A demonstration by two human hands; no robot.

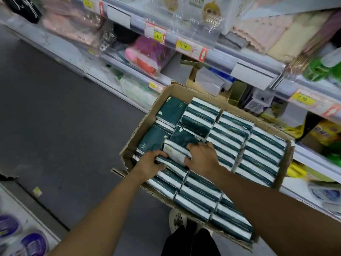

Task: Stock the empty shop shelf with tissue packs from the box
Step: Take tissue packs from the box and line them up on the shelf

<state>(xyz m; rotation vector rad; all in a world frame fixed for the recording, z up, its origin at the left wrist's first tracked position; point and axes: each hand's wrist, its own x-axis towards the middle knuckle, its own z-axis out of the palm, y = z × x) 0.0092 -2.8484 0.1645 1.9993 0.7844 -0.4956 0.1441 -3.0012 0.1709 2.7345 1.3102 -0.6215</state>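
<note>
An open cardboard box [287, 163] stands in front of me, filled with several rows of dark green and white tissue packs [230, 137]. Both hands reach into its left half. My left hand [151, 162] grips the left end of a tissue pack [175, 153] that is tilted up out of its row, fingers curled over its edge. My right hand [202, 157] curls over the same pack's right end and covers part of it. A few loose packs [170, 109] lie flat at the box's far left corner.
Shop shelves [254, 71] with yellow price tags run along the right and top, holding cloths, bags and small cartons. Grey floor [60, 111] lies to the left. A lower shelf with round purple tubs [34, 244] is at bottom left. My shoe [177, 220] shows below the box.
</note>
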